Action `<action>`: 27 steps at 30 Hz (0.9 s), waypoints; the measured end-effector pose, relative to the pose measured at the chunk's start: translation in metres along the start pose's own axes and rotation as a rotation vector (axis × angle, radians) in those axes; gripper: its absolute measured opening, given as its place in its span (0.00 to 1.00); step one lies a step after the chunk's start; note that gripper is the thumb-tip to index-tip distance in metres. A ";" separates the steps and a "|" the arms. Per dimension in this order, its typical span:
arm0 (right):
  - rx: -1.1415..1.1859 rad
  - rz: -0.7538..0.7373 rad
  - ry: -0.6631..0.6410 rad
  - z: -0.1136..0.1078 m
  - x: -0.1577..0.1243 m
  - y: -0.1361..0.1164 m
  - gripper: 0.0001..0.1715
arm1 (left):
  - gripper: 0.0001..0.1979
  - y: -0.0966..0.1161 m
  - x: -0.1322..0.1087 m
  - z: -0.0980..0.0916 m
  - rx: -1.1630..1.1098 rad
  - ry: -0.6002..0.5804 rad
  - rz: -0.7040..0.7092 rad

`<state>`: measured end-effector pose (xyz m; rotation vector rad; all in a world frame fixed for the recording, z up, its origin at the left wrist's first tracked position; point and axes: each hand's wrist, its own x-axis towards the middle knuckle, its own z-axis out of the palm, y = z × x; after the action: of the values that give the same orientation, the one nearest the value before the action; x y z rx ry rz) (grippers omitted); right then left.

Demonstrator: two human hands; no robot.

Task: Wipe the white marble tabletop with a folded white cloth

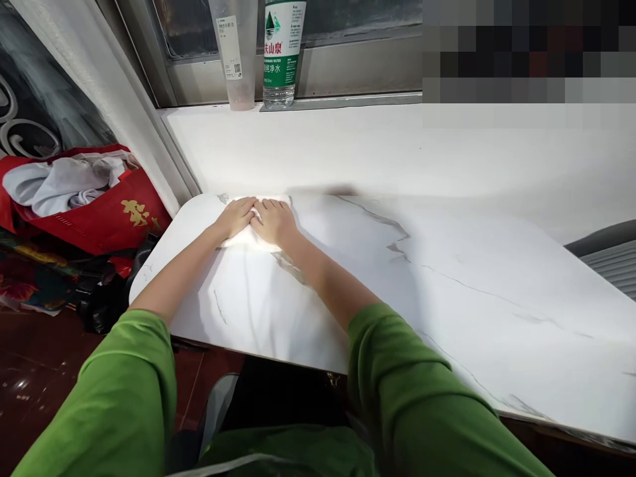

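Note:
A small white cloth or paper sheet (250, 238), overexposed so its material is hard to tell, lies flat near the back left of the marbled white table (318, 318). My left hand (236, 218) rests palm down on its left part, fingers extended. On its right part lies my right hand (274, 221), also palm down and flat. The fingertips of both hands meet near the sheet's back edge. Parts of the sheet are covered by my hands.
Behind the table, a water bottle (282, 56) and a translucent plastic cup (237, 59) stand on the window ledge (348, 109). A red bag (106, 218) with white cloth in it sits at the left, beside a pale curtain (94, 73). The upper right is pixelated.

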<state>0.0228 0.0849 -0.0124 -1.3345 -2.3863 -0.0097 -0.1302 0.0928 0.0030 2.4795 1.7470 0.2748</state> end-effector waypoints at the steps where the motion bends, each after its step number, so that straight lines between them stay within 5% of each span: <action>1: 0.000 0.007 -0.003 0.002 0.005 0.005 0.26 | 0.29 -0.001 0.008 0.001 -0.001 0.001 0.009; 8: 0.023 -0.048 0.004 0.007 0.019 0.026 0.27 | 0.28 0.000 0.026 0.003 -0.003 0.024 -0.014; 15: -0.002 -0.034 0.010 -0.002 -0.010 0.024 0.28 | 0.27 0.024 0.010 -0.001 0.025 0.003 -0.034; 27: -0.033 -0.024 -0.053 -0.063 -0.150 0.048 0.28 | 0.27 0.155 -0.067 0.027 0.027 0.063 0.103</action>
<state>0.1530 -0.0237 -0.0163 -1.3373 -2.4559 -0.0214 -0.0034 -0.0217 -0.0013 2.6123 1.6589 0.3435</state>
